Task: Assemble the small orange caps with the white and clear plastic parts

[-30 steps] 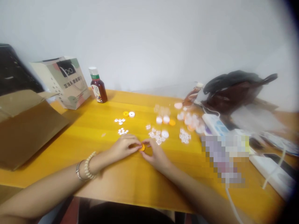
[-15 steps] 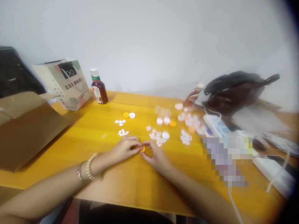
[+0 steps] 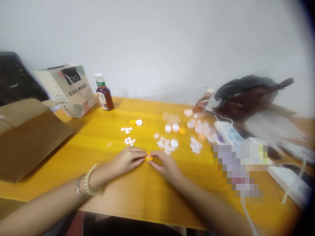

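Between my two hands, low over the table, is a small round orange disc (image 3: 149, 157) with a pale bit at its centre. My left hand (image 3: 128, 160) pinches its left edge with thumb and fingers. From the other side, my right hand (image 3: 166, 165) grips the right edge the same way. Just beyond my fingers lie small white round pieces (image 3: 129, 141) and a loose group of white patterned pieces (image 3: 164, 144). Farther back, an orange ring (image 3: 133, 122) touches a white ring (image 3: 139, 122).
A cardboard box (image 3: 29, 141), a paper bag (image 3: 73, 90) and a dark red bottle (image 3: 104, 95) stand at left. On the right are more white pieces (image 3: 195, 145), blurry plastic parts (image 3: 203, 127), a power strip (image 3: 228, 134), cables and a dark bag (image 3: 246, 98).
My left hand has shifted slightly left and down, its fingers now at the disc's edge. More of the orange disc shows, with a pale centre visible. My right hand stays nearly in place.
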{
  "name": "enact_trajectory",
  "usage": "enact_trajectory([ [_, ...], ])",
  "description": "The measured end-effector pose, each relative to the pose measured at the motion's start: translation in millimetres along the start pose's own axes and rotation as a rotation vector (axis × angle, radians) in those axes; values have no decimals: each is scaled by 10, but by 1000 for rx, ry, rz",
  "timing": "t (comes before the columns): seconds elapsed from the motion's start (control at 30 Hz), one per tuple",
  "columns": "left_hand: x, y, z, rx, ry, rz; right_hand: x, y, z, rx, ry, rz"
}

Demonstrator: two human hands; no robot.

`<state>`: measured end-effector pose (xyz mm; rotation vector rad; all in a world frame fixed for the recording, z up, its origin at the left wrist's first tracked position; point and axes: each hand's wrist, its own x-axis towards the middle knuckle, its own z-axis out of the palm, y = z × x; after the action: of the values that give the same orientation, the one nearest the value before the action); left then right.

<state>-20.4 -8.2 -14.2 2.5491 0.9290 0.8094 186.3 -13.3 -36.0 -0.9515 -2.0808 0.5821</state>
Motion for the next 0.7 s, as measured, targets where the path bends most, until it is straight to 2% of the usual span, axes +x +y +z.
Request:
enact_trajectory([
  [0.23,-10,10,-8,89,-5,57,3,-9,-4,-19,17,-39],
  [0.7,-44,38,-16,270,-45,75,-10,8,16,-96,20,-79],
])
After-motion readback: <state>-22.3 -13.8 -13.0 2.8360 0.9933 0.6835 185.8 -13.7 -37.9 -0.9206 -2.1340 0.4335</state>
